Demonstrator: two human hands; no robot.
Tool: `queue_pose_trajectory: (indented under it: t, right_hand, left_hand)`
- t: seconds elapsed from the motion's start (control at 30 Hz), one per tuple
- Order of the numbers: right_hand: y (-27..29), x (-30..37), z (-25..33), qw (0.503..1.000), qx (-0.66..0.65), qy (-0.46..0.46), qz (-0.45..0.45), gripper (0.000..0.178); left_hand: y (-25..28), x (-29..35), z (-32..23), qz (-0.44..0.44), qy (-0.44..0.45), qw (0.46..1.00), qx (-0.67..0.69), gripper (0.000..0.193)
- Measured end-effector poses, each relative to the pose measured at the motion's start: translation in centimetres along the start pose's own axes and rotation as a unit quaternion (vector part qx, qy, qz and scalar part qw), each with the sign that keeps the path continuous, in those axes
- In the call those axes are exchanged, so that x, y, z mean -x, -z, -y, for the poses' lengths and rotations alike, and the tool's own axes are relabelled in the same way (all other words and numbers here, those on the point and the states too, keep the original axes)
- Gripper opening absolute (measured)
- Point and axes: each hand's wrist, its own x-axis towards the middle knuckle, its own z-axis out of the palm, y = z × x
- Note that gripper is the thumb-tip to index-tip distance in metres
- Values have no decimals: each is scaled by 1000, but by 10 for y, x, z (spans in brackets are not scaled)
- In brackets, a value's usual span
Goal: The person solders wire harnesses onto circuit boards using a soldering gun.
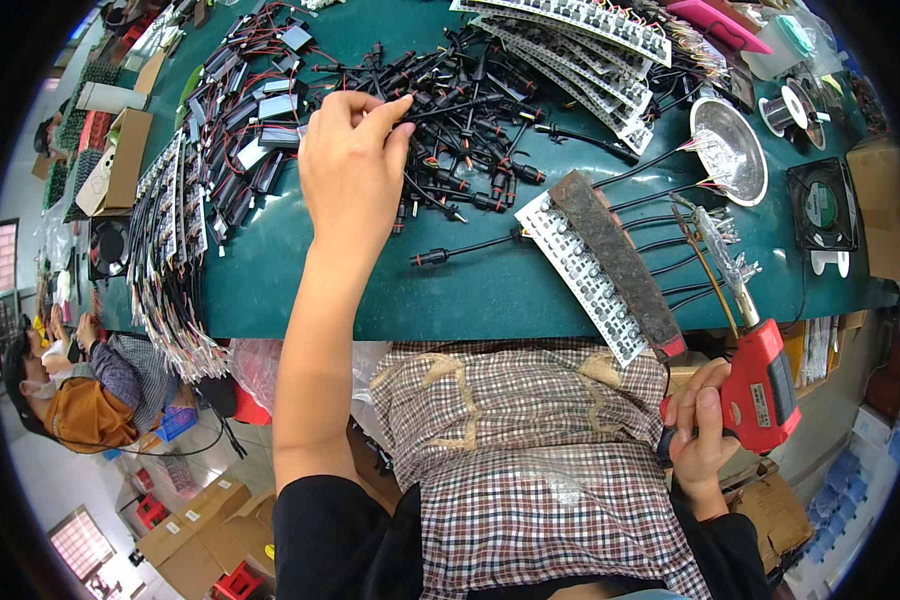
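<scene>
Over the heap of black connector cables, my left hand is bent, its thumb and forefinger closing on one black cable at the heap's near side. My right hand is wrapped round the handle of a red soldering gun, whose metal tip points up and away over the table edge. Beside the tip, a white printed strip lies slanted under a dark heavy bar. Several black cables stick out from the bar's right side with bare wire ends. One cable with a connector reaches out on its left.
A round metal dish and a solder wire spool stand at right, near a black fan. White strips with cables are stacked at the back. Small modules with red wires and bundled cables lie left. Another person sits far left.
</scene>
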Motion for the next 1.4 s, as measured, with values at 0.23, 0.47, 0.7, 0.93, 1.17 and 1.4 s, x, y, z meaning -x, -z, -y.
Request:
queue_pose_trajectory:
  t: [0.23, 0.47, 0.7, 0.93, 1.17, 1.4]
  right_hand:
    - [-1, 2, 3, 1000, 0, 2, -7, 19]
    - [-2, 2, 4, 1000, 0, -20, 3, 21]
    - [-7, 2, 6, 999, 5, -30, 45, 23]
    - [-18, -8, 13, 983, 137, -56, 111, 9]
    - [-43, -18, 13, 990, 87, -7, 108, 37]
    - [-42, -14, 7, 989, 17, -57, 134, 31]
  left_hand:
    - [7, -17, -6, 32, 5, 999, 34, 18]
    - [64, -27, -35, -84, 183, 881, 428, 27]
    - [89, 12, -58, -17, 228, 764, 604, 22]
    - [68, 75, -139, 340, 301, 657, 601, 25]
    - [67, 90, -151, 353, 417, 498, 674, 22]
    - [70, 96, -162, 361, 425, 493, 668, 16]
